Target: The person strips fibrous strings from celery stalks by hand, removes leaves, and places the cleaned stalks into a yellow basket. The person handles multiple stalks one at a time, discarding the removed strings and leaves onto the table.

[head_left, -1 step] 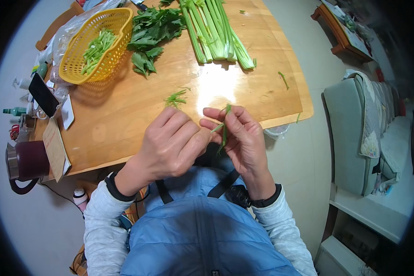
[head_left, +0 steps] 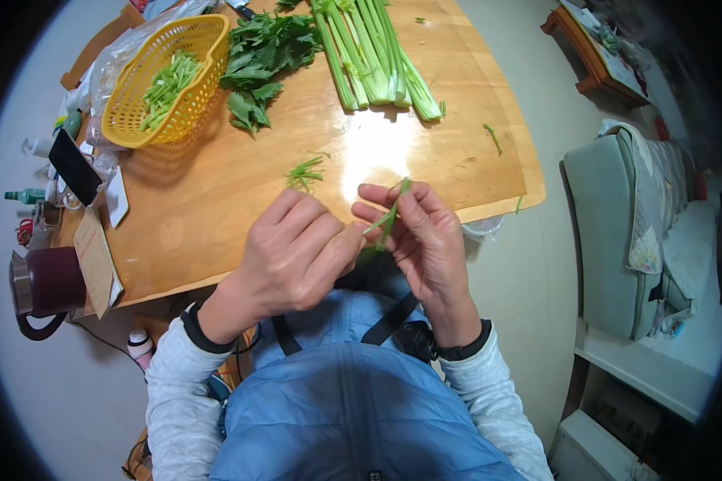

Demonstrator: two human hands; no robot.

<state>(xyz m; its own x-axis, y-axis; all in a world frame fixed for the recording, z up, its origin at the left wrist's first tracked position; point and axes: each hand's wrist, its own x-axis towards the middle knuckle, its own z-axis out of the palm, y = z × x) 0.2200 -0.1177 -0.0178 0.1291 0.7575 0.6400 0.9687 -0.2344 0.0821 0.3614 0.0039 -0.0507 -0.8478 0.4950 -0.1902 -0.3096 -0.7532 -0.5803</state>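
Note:
In front of my chest, just past the near table edge, both hands meet at a thin green piece of celery stalk (head_left: 392, 215). My right hand (head_left: 433, 252) pinches its upper end between thumb and fingertips, the other fingers curled loosely below. My left hand (head_left: 297, 252), back up and fingers closed, grips a thin pale-green strand that runs toward the same piece; its fingertips are mostly hidden. Beyond my left hand, a small heap of green celery strings (head_left: 304, 172) lies on the table.
On the wooden table (head_left: 208, 216) lie celery stalks (head_left: 377, 68), celery leaves (head_left: 269, 52) and a yellow basket (head_left: 172, 140) of cut celery. At left are a propped phone (head_left: 75, 167) and a dark red jug (head_left: 48, 280). A sofa (head_left: 606, 232) is at right.
The celery piece has tilted slightly, its upper end now a little farther right. My left fingers have shifted slightly; both hands keep their holds.

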